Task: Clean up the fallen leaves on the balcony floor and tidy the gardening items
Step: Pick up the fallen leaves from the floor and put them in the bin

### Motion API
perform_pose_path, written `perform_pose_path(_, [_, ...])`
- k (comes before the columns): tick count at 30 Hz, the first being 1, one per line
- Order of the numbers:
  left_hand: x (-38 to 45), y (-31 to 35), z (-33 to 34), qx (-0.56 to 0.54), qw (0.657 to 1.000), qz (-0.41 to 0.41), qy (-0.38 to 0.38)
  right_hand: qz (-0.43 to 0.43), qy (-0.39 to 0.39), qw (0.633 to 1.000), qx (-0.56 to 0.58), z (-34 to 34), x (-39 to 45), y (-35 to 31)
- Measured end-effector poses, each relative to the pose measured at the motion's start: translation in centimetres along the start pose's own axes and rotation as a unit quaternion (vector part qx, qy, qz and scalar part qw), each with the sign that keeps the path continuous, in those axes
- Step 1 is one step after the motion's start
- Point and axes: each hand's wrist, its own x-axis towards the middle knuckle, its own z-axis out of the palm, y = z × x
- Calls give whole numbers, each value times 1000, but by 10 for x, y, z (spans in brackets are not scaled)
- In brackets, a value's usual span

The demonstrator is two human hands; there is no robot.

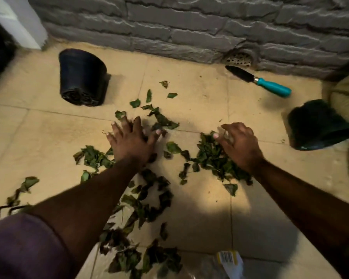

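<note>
Green fallen leaves lie scattered over the beige tiled floor, from the middle down to the near edge. My left hand rests flat on the tiles with fingers spread, among loose leaves. My right hand is cupped, fingers apart, against a denser leaf heap. A black plastic pot lies on its side at the back left. Another dark pot lies tipped at the right. A trowel with a teal handle lies near the wall.
A grey stone wall bounds the far side, with a perforated floor drain at its base. A clear plastic bag with a barcode label lies at the near edge. A white post stands at the far left.
</note>
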Motion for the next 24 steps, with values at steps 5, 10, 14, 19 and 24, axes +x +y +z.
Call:
perform_pose_path(5, [-34, 14, 16, -57, 990, 111, -70, -62, -149, 987, 17, -19, -19, -6])
perform_pose_path(10, [-56, 33, 24, 10, 985, 173, -2, -24, -193, 973, -123, -49, -30, 25])
perform_pose_path(14, [-50, 39, 35, 12, 980, 193, -56, -14, -238, 961, -137, -33, -55, 39])
perform_pose_path(19, [-41, 68, 50, 50, 945, 314, -74, -76, -148, 975, -148, 8, -63, 14])
perform_pose_path(24, [-15, 84, 49, 94, 914, 390, -61, -108, -163, 961, -197, 13, -41, 10])
